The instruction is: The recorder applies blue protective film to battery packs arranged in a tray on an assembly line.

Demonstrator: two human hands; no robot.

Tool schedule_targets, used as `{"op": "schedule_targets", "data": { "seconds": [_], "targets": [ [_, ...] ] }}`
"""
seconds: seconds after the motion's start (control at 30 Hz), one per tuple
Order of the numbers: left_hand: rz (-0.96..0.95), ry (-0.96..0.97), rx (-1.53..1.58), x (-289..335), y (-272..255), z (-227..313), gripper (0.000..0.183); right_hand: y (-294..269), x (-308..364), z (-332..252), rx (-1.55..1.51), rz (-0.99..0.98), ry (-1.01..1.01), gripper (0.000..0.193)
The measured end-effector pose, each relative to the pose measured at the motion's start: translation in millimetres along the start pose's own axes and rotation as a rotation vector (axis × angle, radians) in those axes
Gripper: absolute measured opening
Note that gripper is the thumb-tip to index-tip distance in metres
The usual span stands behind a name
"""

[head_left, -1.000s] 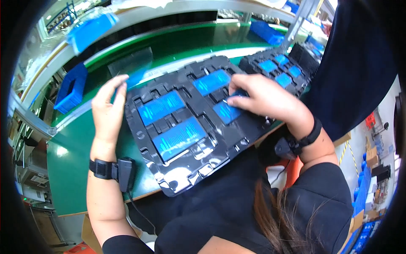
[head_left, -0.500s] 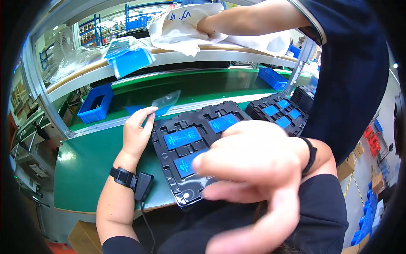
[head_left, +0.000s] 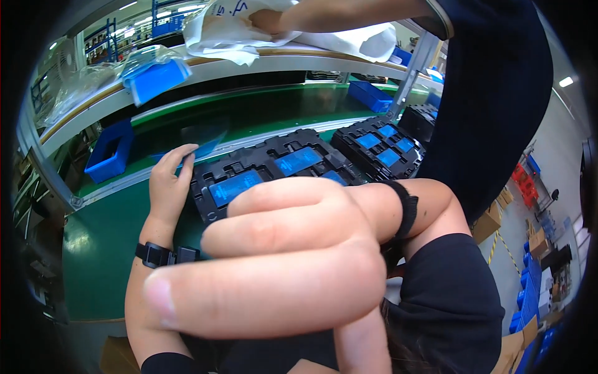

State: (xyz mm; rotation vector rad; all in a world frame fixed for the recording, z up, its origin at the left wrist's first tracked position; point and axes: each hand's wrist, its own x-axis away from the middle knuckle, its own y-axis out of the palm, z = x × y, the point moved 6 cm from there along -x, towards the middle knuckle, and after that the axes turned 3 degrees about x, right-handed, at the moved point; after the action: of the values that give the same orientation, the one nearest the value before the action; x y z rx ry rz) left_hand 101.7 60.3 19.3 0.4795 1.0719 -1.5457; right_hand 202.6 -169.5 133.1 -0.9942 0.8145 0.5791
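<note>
My left hand [head_left: 169,187] is closed at the fingertips on a thin clear-blue plastic film [head_left: 210,146], beside the left edge of a black plastic tray [head_left: 265,156]. Flat blue rectangular pieces [head_left: 237,187] sit in the tray's pockets. Close to the camera, my right hand [head_left: 293,255] looms large, its index finger stretched to the left and the other fingers partly bent. Nothing shows in that hand, which hides the near part of the tray.
A second black tray [head_left: 352,146] with blue pieces lies to the right. Blue bins [head_left: 109,153] stand along the green bench. Across the shelf, a co-worker's hand [head_left: 268,22] reaches into a white bag [head_left: 215,37]. Blue sheets [head_left: 159,81] overhang the shelf edge.
My right hand has come up closer to the camera and covers more of the tray. The view has shifted, and my left hand keeps the film beside the tray.
</note>
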Motion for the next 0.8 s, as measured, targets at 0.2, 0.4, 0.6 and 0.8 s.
{"op": "schedule_targets", "data": {
  "seconds": [0.2, 0.4, 0.6, 0.8],
  "targets": [
    [0.010, 0.025, -0.007, -1.4, 3.8, -4.6, 0.015, -8.4, 1.5, -2.3, 0.036, 0.056, -0.025, 0.021],
    [0.005, 0.023, 0.003, -0.7, 0.9, -2.9, 0.015, 2.5, -0.6, 3.1, -0.057, 0.159, -0.076, 0.015],
    [0.012, 0.047, 0.007, -0.6, -0.7, -0.5, 0.016, 5.8, 10.3, 30.9, 0.099, -0.240, -0.126, 0.019],
    [0.022, 0.066, -0.014, -1.4, -0.5, 0.2, 0.015, 9.0, 19.2, 31.1, 0.183, -0.374, -0.118, 0.021]
  ]
}}
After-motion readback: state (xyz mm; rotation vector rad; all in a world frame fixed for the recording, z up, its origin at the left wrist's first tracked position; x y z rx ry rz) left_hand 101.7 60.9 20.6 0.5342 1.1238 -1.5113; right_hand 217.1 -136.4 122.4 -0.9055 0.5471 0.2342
